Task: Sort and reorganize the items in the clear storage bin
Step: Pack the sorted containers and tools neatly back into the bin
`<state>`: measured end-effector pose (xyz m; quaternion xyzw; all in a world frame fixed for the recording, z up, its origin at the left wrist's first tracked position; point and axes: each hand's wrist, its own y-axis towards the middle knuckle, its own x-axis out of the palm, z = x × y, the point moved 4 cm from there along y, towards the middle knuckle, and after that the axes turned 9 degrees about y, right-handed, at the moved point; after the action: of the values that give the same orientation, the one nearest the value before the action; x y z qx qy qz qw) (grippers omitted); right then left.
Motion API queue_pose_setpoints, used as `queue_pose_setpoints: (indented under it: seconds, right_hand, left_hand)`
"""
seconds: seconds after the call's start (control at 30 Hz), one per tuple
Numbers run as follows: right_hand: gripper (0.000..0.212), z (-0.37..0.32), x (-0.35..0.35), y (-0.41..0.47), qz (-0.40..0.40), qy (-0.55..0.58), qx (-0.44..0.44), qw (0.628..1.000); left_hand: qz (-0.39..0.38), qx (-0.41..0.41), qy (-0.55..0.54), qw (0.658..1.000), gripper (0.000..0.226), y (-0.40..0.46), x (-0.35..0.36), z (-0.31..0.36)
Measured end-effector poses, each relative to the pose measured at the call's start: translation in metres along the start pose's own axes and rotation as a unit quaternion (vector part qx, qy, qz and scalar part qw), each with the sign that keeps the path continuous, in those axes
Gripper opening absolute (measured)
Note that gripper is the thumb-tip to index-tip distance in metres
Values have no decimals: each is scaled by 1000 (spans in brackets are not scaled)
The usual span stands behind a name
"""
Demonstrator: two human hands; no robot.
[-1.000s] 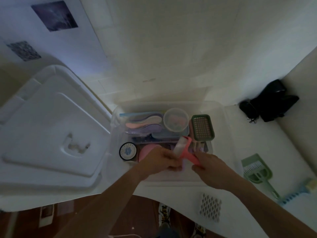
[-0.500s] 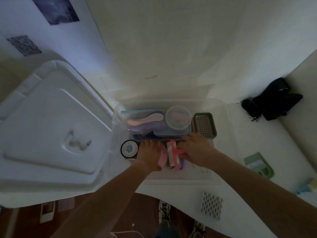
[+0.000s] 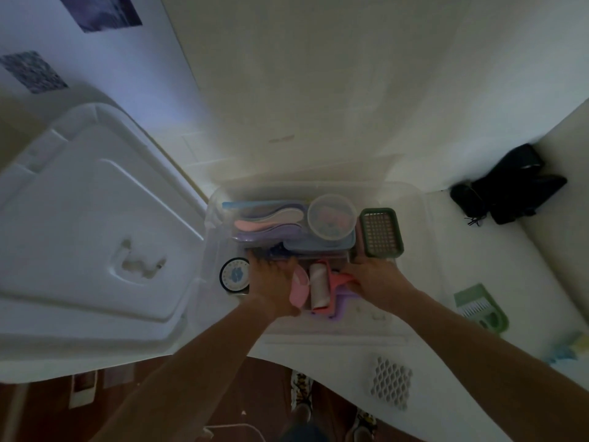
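A: Both our hands are down in the clear bin (image 3: pixel 424 218), which sits on the white surface (image 3: pixel 478 260) against the wall. The right hand (image 3: pixel 377 282) grips the pink handle of the lint roller (image 3: pixel 318 283), lying in the near half of the bin.

B: And the left hand (image 3: pixel 271 287)? Its fingers reach forward beside a pink piece (image 3: pixel 299 290); we cannot tell whether they grip anything.

A: What could go wrong here?

B: The roller's sticky sheet could catch that pink piece, since they lie just beside each other. Pushing further back, our knuckles could knock the round tub (image 3: pixel 331 216) off the blue tray (image 3: pixel 318 245) it rests on.

A: Room to move?

B: Tight on the left (the round tin (image 3: pixel 235 275) sits against that wall). The green basket (image 3: pixel 381 232) fills the right rear. The near right corner looks freest, and lifting straight up is open, though the lid (image 3: pixel 89 218) crowds the bin's left rim.
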<state>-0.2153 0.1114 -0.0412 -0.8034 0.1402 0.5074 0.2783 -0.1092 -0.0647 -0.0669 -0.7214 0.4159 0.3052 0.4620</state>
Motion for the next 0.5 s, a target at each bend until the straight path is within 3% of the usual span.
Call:
queue_pose_setpoints:
  seconds: [0.1,0.17,0.23,0.37,0.5]
  right_hand:
    - [63,9,2,-9,-28,-9,30,999]
    - [74,16,5,-14,-71,-45,48,995]
    - [66,21,8,-15,-88,-74,60,992]
    - [40,26,8,-7,-39,-40,74,996]
    - [41,30,13,-6,-29,-29,77,996]
  left_hand:
    - [20,26,36,999,111,-1,-14,6]
    - [81,54,22,995,105,-4,-22,13]
    - [148,115,-32,982,103,-5,-24,24]
    - [240,205,-121,941,100,3,-26,39]
    - [173,223,-179,943,88,14,-20,45]
